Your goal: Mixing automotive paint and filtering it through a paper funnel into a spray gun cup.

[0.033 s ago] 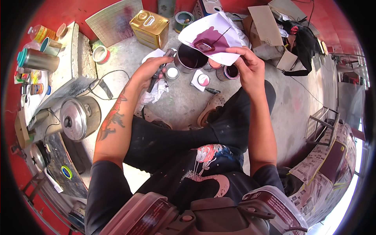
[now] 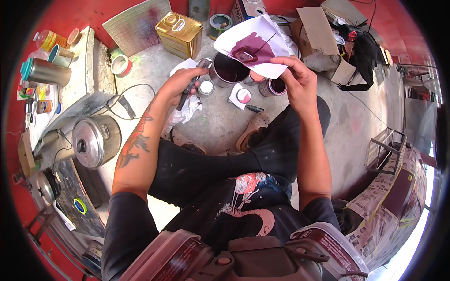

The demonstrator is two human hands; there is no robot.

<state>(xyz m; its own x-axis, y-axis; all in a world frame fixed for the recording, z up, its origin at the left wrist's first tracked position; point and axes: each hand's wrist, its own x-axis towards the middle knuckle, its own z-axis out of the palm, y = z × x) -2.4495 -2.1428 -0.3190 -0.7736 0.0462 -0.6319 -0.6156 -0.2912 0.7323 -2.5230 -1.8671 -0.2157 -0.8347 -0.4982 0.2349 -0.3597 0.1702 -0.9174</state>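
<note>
My right hand (image 2: 300, 82) pinches the corner of a white paper sheet (image 2: 229, 38), held tilted above the floor. A wet maroon paint patch (image 2: 255, 49) spreads over the sheet, with a dark streak. Beside the sheet's lower left edge is a deep metal cup (image 2: 218, 75) with dark maroon paint inside. My left hand (image 2: 183, 84) is closed around a dark handle (image 2: 185, 95) with a metal end against the cup; its exact kind is unclear. Near the cup are a small white-topped can (image 2: 206, 87), a can of dark paint (image 2: 273, 87) and a pink-stained lid (image 2: 243, 96).
A gold square tin (image 2: 179, 35) and a green-rimmed can (image 2: 220, 25) stand at the back. Cardboard boxes (image 2: 318, 30) lie back right. A lidded pot (image 2: 96, 140) sits at left, near a cable (image 2: 126, 105). Paper-masked panels (image 2: 384, 201) are at lower right.
</note>
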